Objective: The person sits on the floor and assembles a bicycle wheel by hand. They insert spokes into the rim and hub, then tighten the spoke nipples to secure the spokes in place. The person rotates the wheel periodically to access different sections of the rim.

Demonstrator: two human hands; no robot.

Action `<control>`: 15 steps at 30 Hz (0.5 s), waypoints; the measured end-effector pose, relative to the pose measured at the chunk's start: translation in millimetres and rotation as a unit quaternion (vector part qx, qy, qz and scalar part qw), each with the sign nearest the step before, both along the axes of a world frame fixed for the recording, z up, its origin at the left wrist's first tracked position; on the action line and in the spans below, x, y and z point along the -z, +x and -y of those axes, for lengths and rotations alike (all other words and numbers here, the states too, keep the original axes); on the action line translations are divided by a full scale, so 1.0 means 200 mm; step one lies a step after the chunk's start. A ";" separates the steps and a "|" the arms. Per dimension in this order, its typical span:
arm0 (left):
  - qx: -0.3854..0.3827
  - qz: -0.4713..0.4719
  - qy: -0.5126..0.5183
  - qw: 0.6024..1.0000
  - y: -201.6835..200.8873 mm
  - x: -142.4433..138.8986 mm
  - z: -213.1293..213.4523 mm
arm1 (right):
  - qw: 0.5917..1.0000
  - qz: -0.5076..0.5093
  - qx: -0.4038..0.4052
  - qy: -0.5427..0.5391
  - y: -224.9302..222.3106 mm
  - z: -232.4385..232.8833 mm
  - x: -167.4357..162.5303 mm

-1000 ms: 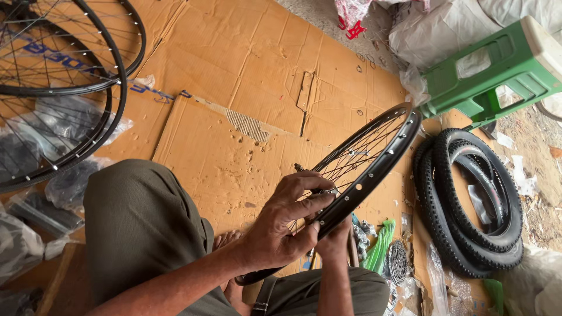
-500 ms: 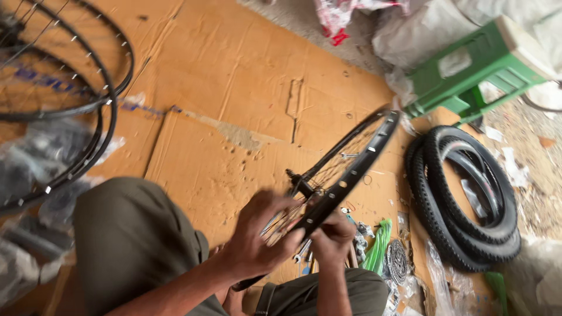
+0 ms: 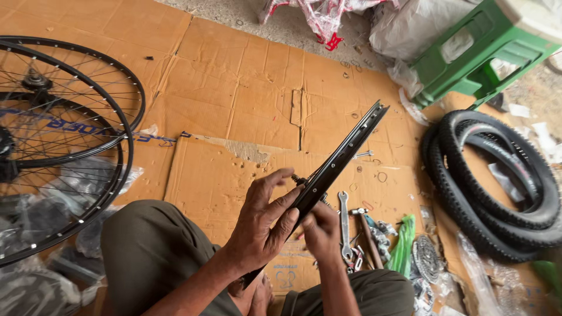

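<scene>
A black bicycle wheel rim point(image 3: 345, 153) stands edge-on in front of me, tilted up toward the right, over flattened brown cardboard point(image 3: 234, 99). My left hand point(image 3: 260, 225) grips the rim's lower part from the left, fingers wrapped over its edge. My right hand point(image 3: 321, 229) is on the other side of the rim, fingers closed at the hub area, which the rim mostly hides. Both forearms rise from my lap, with my knee in olive trousers point(image 3: 149, 251) at the lower left.
Black spoked wheels point(image 3: 64, 146) lie at the left. Stacked black knobby tyres point(image 3: 497, 181) lie at the right, a green plastic stool point(image 3: 474, 58) behind them. A wrench point(image 3: 344, 225), a cog point(image 3: 426, 257) and small parts lie by my right knee.
The rim has turned from a slanted face-on view showing its spokes to edge-on. My left hand slid along it and now grips its lower edge; the view shifted closer.
</scene>
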State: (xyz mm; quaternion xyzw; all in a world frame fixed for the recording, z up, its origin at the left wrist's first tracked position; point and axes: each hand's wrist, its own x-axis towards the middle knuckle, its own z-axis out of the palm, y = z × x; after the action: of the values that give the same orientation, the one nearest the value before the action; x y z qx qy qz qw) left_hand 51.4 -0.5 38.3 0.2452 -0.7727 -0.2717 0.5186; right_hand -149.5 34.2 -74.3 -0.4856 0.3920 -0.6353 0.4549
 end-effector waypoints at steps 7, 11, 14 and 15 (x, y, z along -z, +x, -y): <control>0.013 -0.033 0.027 0.999 0.02 0.04 0.01 | 0.996 -0.071 -0.056 -0.026 0.02 0.12 0.01; 0.020 -0.026 0.026 0.999 0.05 0.05 0.03 | 0.969 -0.142 -0.047 0.198 -0.01 0.12 0.06; 0.030 -0.035 -0.006 0.999 0.07 0.06 0.04 | 0.956 0.158 -0.232 -0.085 -0.03 0.13 0.10; 0.047 -0.035 -0.008 0.998 0.07 0.07 0.05 | 0.980 0.085 -0.177 -0.022 -0.02 0.14 0.10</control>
State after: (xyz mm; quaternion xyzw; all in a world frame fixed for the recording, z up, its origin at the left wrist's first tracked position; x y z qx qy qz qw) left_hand 65.5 -9.6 24.6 0.1951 -0.7669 -0.2983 0.5337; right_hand -154.2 7.0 -93.4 -0.5011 0.2455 -0.5921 0.5814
